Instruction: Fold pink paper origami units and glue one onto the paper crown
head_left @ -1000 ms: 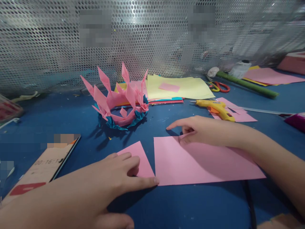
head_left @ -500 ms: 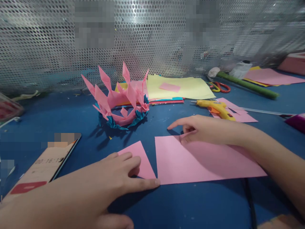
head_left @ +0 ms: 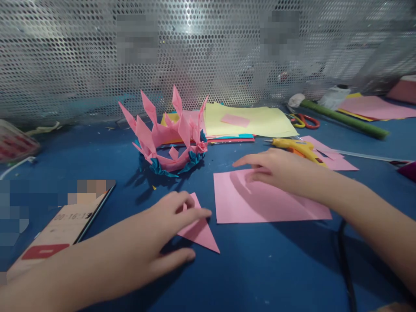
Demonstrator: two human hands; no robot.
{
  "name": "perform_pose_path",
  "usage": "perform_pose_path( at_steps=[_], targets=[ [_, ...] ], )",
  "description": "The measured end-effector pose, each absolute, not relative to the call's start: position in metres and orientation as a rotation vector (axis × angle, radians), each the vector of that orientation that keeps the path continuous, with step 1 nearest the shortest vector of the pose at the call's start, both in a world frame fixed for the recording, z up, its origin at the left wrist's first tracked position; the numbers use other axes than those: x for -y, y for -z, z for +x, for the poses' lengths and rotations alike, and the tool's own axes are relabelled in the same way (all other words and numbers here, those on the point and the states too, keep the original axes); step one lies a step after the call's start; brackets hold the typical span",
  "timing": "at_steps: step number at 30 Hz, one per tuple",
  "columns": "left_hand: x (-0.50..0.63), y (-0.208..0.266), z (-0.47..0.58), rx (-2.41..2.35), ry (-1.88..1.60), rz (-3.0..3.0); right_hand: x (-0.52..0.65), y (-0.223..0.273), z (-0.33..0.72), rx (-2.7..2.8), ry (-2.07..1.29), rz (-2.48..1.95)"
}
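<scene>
My left hand (head_left: 172,229) hovers over or lightly touches a small pink paper triangle (head_left: 203,236), its fingers and thumb apart. Part of that triangle is hidden under the fingers. To the right, a larger pink paper sheet (head_left: 240,206) lies flat on the blue table. My right hand (head_left: 273,171) is above the sheet's far edge with fingers loosely apart, gripping nothing; whether its fingertips touch the paper I cannot tell. Behind my hands stands a pink paper crown (head_left: 169,162) with pointed folded spikes, blue paper leaves and a small pink rose.
A yellow glue gun (head_left: 292,146) rests on pink paper scraps beyond my right hand. Farther back are yellow sheets (head_left: 266,123), red-handled scissors (head_left: 310,121) and a green stem (head_left: 344,119). A phone (head_left: 71,221) lies at left; a black cable (head_left: 344,260) runs at right.
The larger pink sheet has shifted away from me, leaving a gap from the triangle. My left hand has lifted its finger off the sheet's corner and spread its thumb.
</scene>
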State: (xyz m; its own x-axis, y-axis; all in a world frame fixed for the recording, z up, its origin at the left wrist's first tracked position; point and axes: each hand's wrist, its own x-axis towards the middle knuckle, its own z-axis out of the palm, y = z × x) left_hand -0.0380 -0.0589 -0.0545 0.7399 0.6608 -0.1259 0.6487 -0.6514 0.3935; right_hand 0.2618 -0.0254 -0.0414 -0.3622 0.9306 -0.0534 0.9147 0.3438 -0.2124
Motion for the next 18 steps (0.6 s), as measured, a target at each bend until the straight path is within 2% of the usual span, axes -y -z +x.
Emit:
perform_pose_path(
  at_steps=[6,18],
  targets=[
    [0.048,0.062,-0.041,-1.263,-0.025,2.417,0.026,0.041,0.258,2.523,-0.085,-1.702],
    [0.051,0.048,-0.034,-1.235,-0.168,2.202,0.03,0.059,0.253,2.586,-0.197,-1.42]
  ],
)
